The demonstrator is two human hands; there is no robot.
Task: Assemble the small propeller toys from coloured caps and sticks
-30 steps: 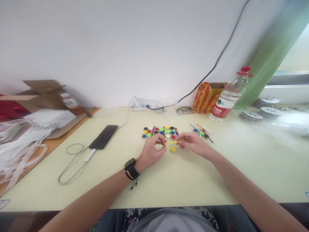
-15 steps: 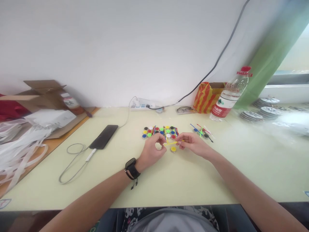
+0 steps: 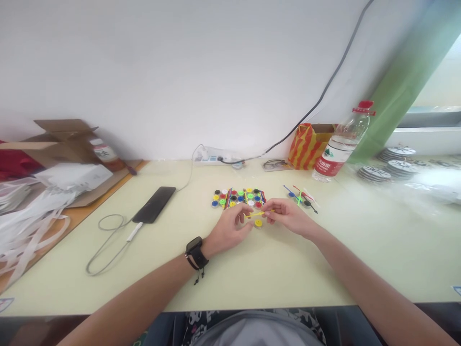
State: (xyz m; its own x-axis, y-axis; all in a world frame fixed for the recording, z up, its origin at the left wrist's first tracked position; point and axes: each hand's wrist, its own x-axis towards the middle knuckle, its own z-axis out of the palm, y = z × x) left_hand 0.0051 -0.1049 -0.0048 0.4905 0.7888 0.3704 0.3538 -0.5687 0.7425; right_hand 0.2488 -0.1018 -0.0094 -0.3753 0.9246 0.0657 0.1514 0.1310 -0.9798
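Observation:
A thin yellow plastic arrow (image 3: 256, 214) is pinched in my right hand (image 3: 286, 217), held roughly level above the table. My left hand (image 3: 232, 226), with a black watch on its wrist, is at the arrow's left end; its thumb and fingers are apart. Just below the arrow, a yellow round piece with a clear base (image 3: 258, 223) rests on the table. Behind my hands stand rows of small round pieces (image 3: 240, 198) in several colours, with thin coloured arrows (image 3: 228, 198) lying between them. To the right, more arrows (image 3: 300, 196) lie crossed over a few round pieces.
A phone (image 3: 154, 205) on a charging cable lies left. At the back are a power strip (image 3: 207, 160), glasses (image 3: 275, 164), a striped bag (image 3: 306, 148) and a water bottle (image 3: 333, 156). Stacked discs (image 3: 374, 173) stand right; a cardboard box (image 3: 68, 142) and white straps (image 3: 32, 230) are left.
My left thumb and fingers have spread apart from their pinch at the arrow's left end. My right hand stays in nearly the same place with the yellow arrow.

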